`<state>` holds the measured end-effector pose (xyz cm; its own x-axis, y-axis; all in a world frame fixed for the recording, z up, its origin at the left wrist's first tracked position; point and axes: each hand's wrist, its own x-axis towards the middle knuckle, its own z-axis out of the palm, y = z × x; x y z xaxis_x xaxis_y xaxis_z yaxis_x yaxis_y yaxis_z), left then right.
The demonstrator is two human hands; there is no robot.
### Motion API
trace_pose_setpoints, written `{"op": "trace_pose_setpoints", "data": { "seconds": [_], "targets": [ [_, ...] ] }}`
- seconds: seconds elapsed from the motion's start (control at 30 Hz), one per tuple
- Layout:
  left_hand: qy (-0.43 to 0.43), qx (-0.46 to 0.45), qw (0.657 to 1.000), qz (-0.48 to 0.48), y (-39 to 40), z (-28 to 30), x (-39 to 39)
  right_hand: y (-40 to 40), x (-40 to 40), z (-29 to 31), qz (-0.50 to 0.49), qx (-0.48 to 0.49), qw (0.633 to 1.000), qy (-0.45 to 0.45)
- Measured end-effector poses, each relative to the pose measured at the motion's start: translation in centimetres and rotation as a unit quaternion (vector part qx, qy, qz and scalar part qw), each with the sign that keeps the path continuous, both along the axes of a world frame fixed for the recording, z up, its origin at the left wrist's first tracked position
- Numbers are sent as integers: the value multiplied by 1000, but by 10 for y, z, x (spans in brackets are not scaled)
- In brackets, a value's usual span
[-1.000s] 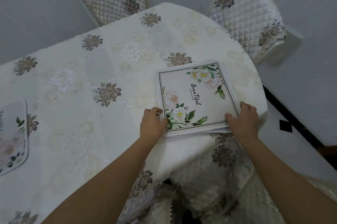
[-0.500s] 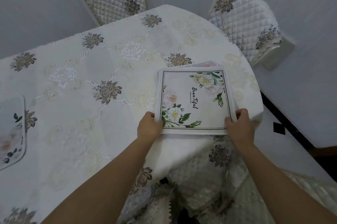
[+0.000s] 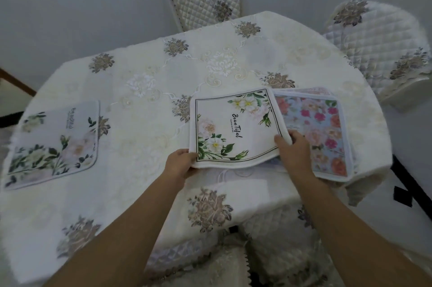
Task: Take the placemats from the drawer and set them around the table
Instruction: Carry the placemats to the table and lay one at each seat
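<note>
both hands (image 3: 181, 161) pinching white placemat (image 3: 233, 130)

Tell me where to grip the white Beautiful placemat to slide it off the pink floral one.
Grip the white Beautiful placemat at its two near corners, coming in from the near table edge. It is thin and limp, and its right side overlaps the pink floral placemat. The left hand and right hand already pinch there, keeping it flat.

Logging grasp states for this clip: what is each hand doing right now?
Left hand: closed on the near-left corner of the white floral placemat.
Right hand: closed on the same placemat's right edge.
</note>
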<state>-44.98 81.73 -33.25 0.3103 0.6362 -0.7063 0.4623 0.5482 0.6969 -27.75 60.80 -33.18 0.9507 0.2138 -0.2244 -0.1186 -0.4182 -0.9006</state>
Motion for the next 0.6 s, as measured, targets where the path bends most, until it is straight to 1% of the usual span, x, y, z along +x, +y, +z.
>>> {"op": "trace_pose_setpoints", "data": {
  "seconds": [0.17,0.27,0.37,0.43,0.5,0.6],
  "targets": [
    [-32,-56,990,124,29,10,-72,72,-44,-1,64,86,987,122],
    [-75,-90,972,203,35,16,-111,112,-80,0,97,123,970,187],
    [-124,-120,949,262,39,20,-145,146,-121,2,137,134,953,234],
    [-137,-134,942,277,40,21,-162,165,-149,2,177,115,946,246],
    [-145,-144,942,268,37,21,-174,180,-177,-1,195,102,938,268],
    [-142,-144,953,227,33,20,-186,193,-209,-8,183,88,936,287]
  ]
}}
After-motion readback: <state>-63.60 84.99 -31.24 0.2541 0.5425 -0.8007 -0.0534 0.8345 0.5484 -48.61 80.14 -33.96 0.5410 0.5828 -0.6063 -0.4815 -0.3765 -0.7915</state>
